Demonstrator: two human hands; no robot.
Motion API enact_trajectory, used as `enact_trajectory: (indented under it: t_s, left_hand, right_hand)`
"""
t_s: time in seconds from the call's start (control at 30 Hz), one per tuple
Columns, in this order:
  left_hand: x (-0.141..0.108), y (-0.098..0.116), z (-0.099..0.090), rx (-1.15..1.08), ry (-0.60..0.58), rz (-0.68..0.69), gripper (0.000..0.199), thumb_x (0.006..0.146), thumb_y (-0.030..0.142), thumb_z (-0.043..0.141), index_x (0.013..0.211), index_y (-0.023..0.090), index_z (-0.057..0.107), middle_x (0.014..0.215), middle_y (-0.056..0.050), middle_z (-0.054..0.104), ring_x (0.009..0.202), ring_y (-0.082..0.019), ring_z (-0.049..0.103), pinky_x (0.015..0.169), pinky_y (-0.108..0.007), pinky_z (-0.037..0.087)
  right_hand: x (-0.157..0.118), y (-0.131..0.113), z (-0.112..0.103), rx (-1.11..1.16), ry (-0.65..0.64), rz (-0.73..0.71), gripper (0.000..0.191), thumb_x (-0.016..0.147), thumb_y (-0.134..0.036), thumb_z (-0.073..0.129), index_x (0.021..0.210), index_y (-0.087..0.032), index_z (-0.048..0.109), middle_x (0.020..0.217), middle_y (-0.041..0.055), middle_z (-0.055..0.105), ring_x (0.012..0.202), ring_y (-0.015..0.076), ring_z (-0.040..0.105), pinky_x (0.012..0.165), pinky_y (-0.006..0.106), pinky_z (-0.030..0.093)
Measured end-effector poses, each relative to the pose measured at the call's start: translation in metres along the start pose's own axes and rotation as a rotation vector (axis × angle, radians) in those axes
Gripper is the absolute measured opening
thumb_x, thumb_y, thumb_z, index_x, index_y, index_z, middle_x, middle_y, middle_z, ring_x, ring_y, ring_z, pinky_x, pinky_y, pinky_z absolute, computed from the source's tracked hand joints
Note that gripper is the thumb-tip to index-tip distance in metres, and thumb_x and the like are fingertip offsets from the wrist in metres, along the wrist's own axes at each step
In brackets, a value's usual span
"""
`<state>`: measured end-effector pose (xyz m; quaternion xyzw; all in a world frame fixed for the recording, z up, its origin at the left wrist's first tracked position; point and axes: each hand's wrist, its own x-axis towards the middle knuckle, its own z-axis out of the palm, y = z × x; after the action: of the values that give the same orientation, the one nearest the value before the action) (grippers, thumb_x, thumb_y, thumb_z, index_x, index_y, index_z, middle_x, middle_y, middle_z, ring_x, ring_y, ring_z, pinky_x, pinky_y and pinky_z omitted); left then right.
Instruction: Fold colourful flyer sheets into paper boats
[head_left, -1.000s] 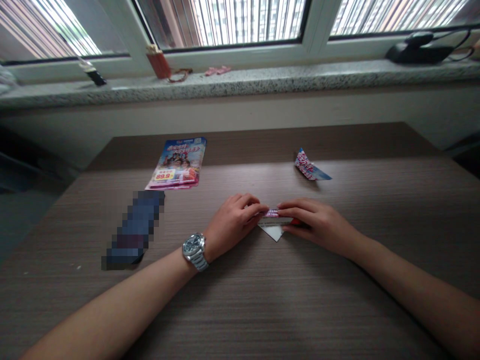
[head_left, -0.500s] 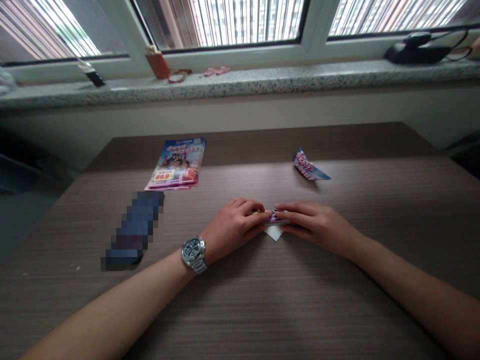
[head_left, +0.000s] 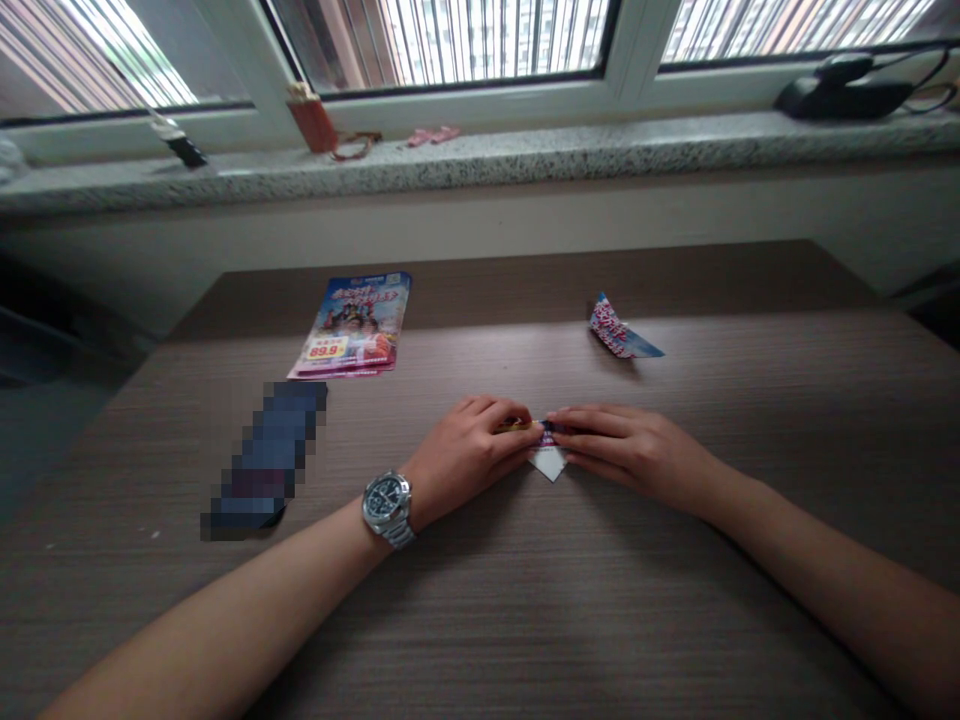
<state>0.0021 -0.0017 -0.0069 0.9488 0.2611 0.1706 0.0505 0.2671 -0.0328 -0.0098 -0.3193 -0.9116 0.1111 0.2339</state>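
A small folded paper (head_left: 550,463) lies on the table between my hands, its white pointed corner facing me and a printed coloured strip above it. My left hand (head_left: 480,440) has its fingers closed on the paper's left side. From the other side, my right hand (head_left: 626,440) presses its fingers together on the right part. The fingers hide much of the paper. Beyond my right hand stands another folded paper piece (head_left: 619,332), blue with pink print. A metal watch (head_left: 388,503) sits on my left wrist.
A stack of printed flyers (head_left: 356,325) lies at the back left of the table (head_left: 480,620). Nearer is a dark pixelated flat object (head_left: 270,455). On the stone windowsill (head_left: 525,165) are a red box (head_left: 312,122), a pink item (head_left: 433,136) and a black device (head_left: 847,90).
My fingers have shifted slightly on the folded paper, and more of its printed strip shows between them. The view has tilted a little; the other things stay put.
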Motion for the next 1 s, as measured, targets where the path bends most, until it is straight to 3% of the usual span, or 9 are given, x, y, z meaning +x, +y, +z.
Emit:
enact_trajectory:
  t_s: [0.43,0.6,1.0]
  left_hand:
    - [-0.0003,0.0039,-0.001,0.041,-0.017,0.027,0.026,0.104,0.032,0.049,0.122,0.024,0.066,0.115,-0.006,0.068,0.102,-0.02,0.062,0.089,-0.035,0.047]
    - [-0.001,0.0045,-0.0004,0.036,-0.035,0.017,0.025,0.104,0.03,0.05,0.123,0.024,0.065,0.113,-0.005,0.069,0.1,-0.02,0.061,0.09,-0.035,0.047]
    - [-0.0007,0.0091,-0.0024,0.142,-0.054,0.046,0.026,0.105,0.028,0.048,0.126,0.023,0.062,0.122,-0.005,0.067,0.109,-0.02,0.062,0.095,-0.037,0.046]
  right_hand:
    - [0.002,-0.0021,-0.0009,0.002,0.032,-0.018,0.028,0.097,-0.02,0.06,0.119,-0.026,0.074,0.123,0.007,0.074,0.11,0.0236,0.071,0.096,0.04,0.061]
    - [0.0022,-0.0031,-0.0012,-0.041,0.021,-0.045,0.028,0.097,-0.017,0.057,0.119,-0.02,0.074,0.123,0.0085,0.074,0.113,0.0249,0.07,0.098,0.04,0.06]
    - [0.0001,-0.0033,0.0001,-0.121,-0.024,-0.071,0.03,0.099,-0.019,0.056,0.124,-0.02,0.071,0.128,0.0077,0.071,0.118,0.0251,0.068,0.102,0.04,0.058]
